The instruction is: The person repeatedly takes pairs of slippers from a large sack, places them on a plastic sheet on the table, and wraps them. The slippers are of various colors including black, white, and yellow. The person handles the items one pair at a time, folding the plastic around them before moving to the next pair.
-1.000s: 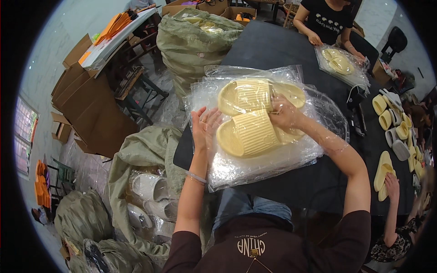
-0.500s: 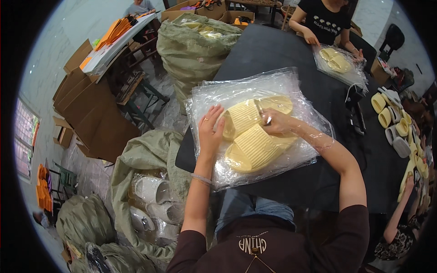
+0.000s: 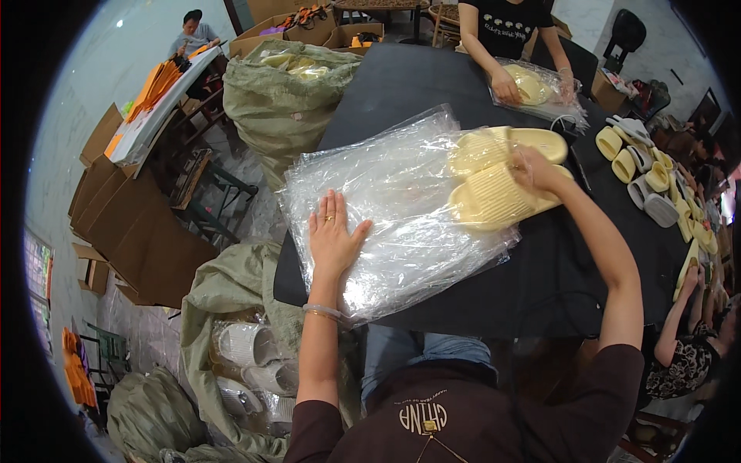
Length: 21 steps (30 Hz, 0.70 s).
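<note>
Broadly spreads a black table (image 3: pixel 401 85), and upon it lies a pile of clear plastic bags (image 3: pixel 394 185). Over the right side of this pile is a pair of yellow slippers (image 3: pixel 490 197), on which the right hand (image 3: pixel 532 170) is clamped. The left hand (image 3: pixel 333 243) lies flat on the bags, thumb apart from fingers; one finger wears a ring (image 3: pixel 329 218).

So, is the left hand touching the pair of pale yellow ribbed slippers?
Apart. The head view shows an uncovered stretch of clear plastic bags between the left hand and the pale yellow ribbed slippers.
</note>
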Available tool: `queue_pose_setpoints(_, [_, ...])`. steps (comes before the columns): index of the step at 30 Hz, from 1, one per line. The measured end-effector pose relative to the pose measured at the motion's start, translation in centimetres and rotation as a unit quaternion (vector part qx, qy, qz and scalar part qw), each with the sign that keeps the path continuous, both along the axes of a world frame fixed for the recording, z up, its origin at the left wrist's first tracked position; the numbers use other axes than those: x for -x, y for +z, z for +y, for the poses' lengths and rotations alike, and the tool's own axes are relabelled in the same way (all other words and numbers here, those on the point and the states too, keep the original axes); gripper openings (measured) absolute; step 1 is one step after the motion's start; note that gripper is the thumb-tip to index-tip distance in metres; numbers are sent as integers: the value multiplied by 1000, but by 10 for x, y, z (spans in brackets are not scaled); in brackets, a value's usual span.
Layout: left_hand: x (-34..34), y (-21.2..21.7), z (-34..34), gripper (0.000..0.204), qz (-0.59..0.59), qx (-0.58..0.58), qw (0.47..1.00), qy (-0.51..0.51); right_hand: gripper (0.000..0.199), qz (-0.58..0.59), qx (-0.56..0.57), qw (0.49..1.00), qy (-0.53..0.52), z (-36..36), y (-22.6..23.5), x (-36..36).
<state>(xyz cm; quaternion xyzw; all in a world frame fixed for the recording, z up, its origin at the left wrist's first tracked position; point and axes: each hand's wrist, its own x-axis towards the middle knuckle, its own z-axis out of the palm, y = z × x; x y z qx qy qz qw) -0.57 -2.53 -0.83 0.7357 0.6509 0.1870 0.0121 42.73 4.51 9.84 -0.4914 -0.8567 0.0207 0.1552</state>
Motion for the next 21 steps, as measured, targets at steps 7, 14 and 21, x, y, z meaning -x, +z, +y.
queue_pose_setpoints(7, [-9,11,-5,94,23,-13,1000,10,20,93,-271,932,-220,-33,98,-48])
queue_pose_setpoints(14, [-15,14,-7,86,41,-13,999,2,38,176,-438,848,-240,-91,226,58])
queue_pose_setpoints(21, [23,-21,-23,84,123,-72,989,26,32,299,-33,929,213,-142,227,267])
